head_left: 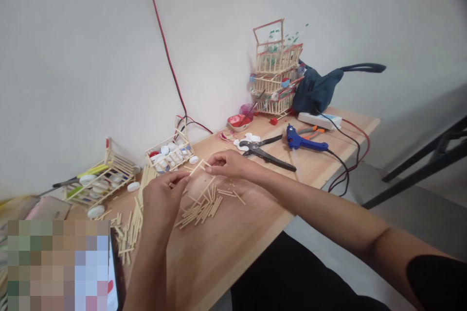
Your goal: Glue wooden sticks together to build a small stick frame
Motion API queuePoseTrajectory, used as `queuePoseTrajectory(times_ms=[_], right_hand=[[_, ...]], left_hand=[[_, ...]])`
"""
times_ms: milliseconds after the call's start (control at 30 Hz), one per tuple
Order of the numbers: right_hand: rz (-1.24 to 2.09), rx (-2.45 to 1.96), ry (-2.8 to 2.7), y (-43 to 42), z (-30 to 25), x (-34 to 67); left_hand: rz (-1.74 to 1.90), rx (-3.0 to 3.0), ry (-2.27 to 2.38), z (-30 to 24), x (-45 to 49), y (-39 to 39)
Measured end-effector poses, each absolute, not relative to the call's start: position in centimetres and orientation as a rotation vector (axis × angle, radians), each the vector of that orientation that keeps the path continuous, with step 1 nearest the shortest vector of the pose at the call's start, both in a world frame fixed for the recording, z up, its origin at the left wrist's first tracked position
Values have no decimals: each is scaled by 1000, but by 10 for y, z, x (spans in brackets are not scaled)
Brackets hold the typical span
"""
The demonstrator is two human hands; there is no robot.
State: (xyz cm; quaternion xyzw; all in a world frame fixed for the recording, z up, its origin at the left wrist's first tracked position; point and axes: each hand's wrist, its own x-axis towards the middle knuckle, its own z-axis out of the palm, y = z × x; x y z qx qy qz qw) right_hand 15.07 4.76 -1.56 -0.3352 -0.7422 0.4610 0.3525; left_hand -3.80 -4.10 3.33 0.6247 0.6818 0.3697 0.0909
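My left hand (pixel 163 198) and my right hand (pixel 226 164) are raised over the wooden table (pixel 233 243), both pinching short wooden sticks (pixel 197 167) held between them. The fingertips of both hands are closed on the sticks' ends. Below the hands lies a loose pile of cut sticks (pixel 204 206). More long sticks (pixel 133 226) lie in a row to the left.
Small stick baskets with white caps (pixel 170 153) (pixel 98 182) stand at the back left. A stack of stick baskets (pixel 275 77) stands by the wall beside a dark bag (pixel 315 90). Black cutters (pixel 264 150), a blue glue gun (pixel 302 142), a power strip (pixel 319 119) and a red dish (pixel 237 121) lie beyond.
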Motion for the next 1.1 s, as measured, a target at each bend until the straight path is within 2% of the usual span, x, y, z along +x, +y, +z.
queuePoseTrajectory(times_ms=[533,1100], right_hand=[[1248,-758,-1970,47,-18,151],[1303,-779,-1898,49,-18,157]], left_hand=[[964,1896,2059,31,-33,-39],[1134,2058,2000,27,-33,-38]])
